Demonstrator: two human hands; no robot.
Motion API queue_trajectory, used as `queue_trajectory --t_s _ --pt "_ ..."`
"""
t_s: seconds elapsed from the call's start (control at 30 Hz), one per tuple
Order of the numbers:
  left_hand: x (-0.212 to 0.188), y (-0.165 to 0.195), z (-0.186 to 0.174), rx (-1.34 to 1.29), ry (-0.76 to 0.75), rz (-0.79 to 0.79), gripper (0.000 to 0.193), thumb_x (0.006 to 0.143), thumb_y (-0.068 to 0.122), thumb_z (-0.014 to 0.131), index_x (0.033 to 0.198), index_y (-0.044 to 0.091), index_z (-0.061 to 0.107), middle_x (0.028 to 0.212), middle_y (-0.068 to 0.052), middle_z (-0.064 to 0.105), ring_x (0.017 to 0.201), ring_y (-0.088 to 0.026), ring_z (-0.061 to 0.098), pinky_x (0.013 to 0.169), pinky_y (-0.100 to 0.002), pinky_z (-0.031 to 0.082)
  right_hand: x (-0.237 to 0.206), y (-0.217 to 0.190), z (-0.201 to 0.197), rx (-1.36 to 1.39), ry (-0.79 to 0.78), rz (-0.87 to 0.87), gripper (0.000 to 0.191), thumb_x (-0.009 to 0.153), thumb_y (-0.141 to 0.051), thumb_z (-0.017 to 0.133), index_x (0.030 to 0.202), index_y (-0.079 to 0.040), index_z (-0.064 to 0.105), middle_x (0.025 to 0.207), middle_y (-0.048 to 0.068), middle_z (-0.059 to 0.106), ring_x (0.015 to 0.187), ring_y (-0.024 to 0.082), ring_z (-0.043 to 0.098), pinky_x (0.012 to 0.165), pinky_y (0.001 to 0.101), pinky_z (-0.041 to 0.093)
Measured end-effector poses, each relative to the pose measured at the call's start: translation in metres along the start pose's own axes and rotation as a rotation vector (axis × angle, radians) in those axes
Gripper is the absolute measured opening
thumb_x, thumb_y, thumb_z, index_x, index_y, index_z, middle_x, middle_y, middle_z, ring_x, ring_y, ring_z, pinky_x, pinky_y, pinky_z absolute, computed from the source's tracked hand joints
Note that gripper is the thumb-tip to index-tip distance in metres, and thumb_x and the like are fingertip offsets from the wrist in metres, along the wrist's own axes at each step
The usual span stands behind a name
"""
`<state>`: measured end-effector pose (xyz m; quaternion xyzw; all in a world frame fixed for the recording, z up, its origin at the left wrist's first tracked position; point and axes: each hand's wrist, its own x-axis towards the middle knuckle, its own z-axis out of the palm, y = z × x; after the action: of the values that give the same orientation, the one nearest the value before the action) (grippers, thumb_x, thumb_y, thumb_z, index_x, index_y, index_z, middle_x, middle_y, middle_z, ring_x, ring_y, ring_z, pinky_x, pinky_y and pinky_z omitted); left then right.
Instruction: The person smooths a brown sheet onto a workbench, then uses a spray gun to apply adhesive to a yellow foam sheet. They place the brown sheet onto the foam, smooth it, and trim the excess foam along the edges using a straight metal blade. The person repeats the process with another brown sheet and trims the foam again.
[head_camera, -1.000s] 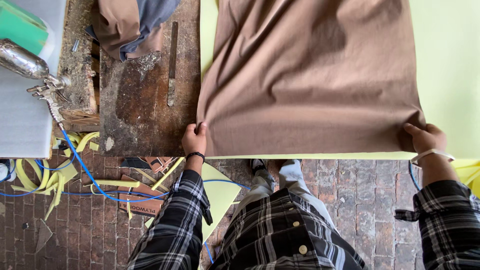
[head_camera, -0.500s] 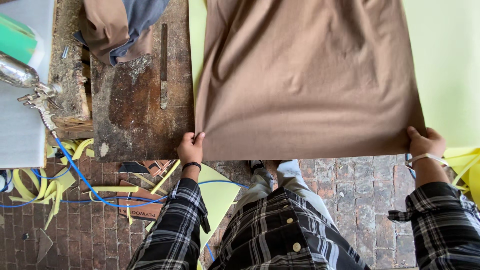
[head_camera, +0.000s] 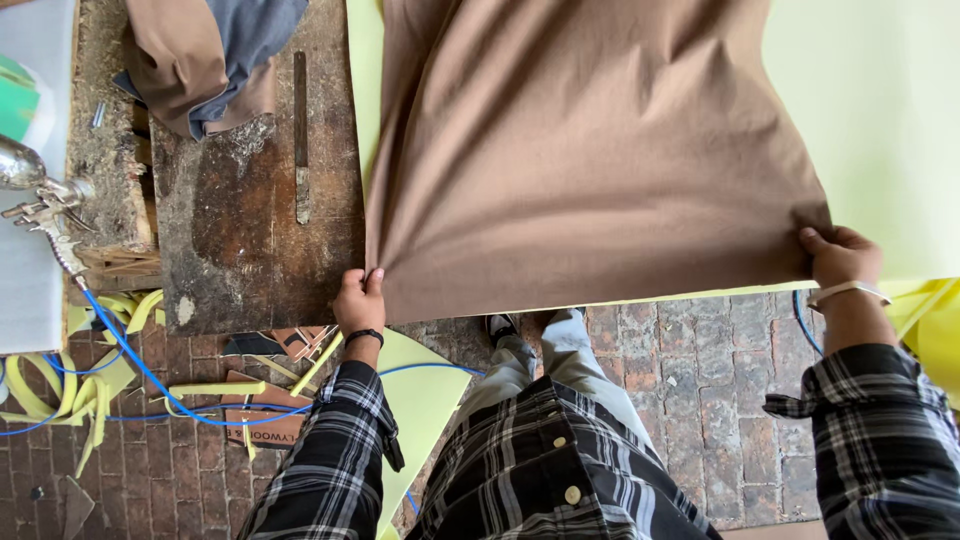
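Two hands pinch the brown fabric sheet (head_camera: 590, 150): left hand (head_camera: 358, 300) at seven o'clock, right hand (head_camera: 838, 255) at four. Risk: uneven pull could drag it onto the grimy wooden workbench (head_camera: 250, 240) at nine o'clock.

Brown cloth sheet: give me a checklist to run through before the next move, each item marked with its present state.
1. Left hand pinches the near left corner of the brown cloth sheet: ok.
2. Right hand has a grip on the near right corner: ok.
3. Near edge pulled straight between the hands: ok.
4. Cloth lying flat: not ok, folds run up from the left corner.
5. Pale yellow-green foam sheet under it: ok.
6. Far edge placement: cannot tell, out of frame.
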<state>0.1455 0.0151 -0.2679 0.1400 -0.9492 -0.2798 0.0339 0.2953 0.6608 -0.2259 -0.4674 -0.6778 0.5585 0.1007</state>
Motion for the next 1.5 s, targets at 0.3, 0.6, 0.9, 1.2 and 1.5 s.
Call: queue_trajectory --t_s 0.3,0.6,0.9,1.2,1.5 --pt "-0.003 -0.004 -0.006 0.159 -0.025 -0.037 0.040 0.092 0.050 0.074 0.104 0.012 0.071 0.088 -0.013 0.076 0.081 -0.036 0.073 0.068 -0.047 0.056 -0.008 0.019 -0.002 -0.394 0.069 -0.104 0.031 0.098 -0.025 0.084 0.109 0.003 0.076 0.091 0.010 0.072 0.077 0.016 0.063 0.071 0.0328 0.052" --pt "-0.002 -0.014 -0.008 0.184 -0.014 -0.041 0.040 0.091 0.051 0.074 0.101 0.013 0.072 0.084 -0.010 0.075 0.077 -0.033 0.073 0.064 -0.045 0.056 0.000 0.051 -0.019 -0.364 0.157 -0.167 0.042 0.097 -0.037 0.087 0.114 0.000 0.076 0.100 0.012 0.076 0.085 0.021 0.067 0.080 0.0361 0.056" --pt "-0.001 -0.014 -0.001 0.200 -0.038 -0.041 0.041 0.092 0.051 0.073 0.102 0.012 0.071 0.086 -0.011 0.075 0.079 -0.035 0.072 0.066 -0.048 0.056 0.003 0.060 -0.005 -0.754 0.277 -0.344 0.042 0.087 -0.034 0.092 0.107 -0.002 0.074 0.103 0.017 0.071 0.092 0.034 0.067 0.084 0.0474 0.054" --pt "-0.016 -0.004 -0.011 0.198 0.016 -0.197 0.036 0.096 0.044 0.068 0.113 0.013 0.064 0.098 -0.011 0.074 0.088 -0.036 0.070 0.071 -0.049 0.055 0.002 -0.012 0.115 -0.742 0.117 -0.969 0.008 0.087 -0.011 0.080 0.091 -0.018 0.077 0.111 0.007 0.066 0.108 0.030 0.063 0.091 0.0433 0.052" --pt "0.040 0.056 -0.005 -0.049 0.219 0.088 0.019 0.092 0.023 0.072 0.107 0.011 0.069 0.101 -0.010 0.071 0.096 -0.029 0.068 0.083 -0.043 0.056 -0.006 -0.170 0.302 -0.518 -0.314 -1.140 0.012 0.086 -0.014 0.075 0.098 -0.015 0.077 0.117 0.009 0.069 0.110 0.031 0.065 0.095 0.0436 0.054"
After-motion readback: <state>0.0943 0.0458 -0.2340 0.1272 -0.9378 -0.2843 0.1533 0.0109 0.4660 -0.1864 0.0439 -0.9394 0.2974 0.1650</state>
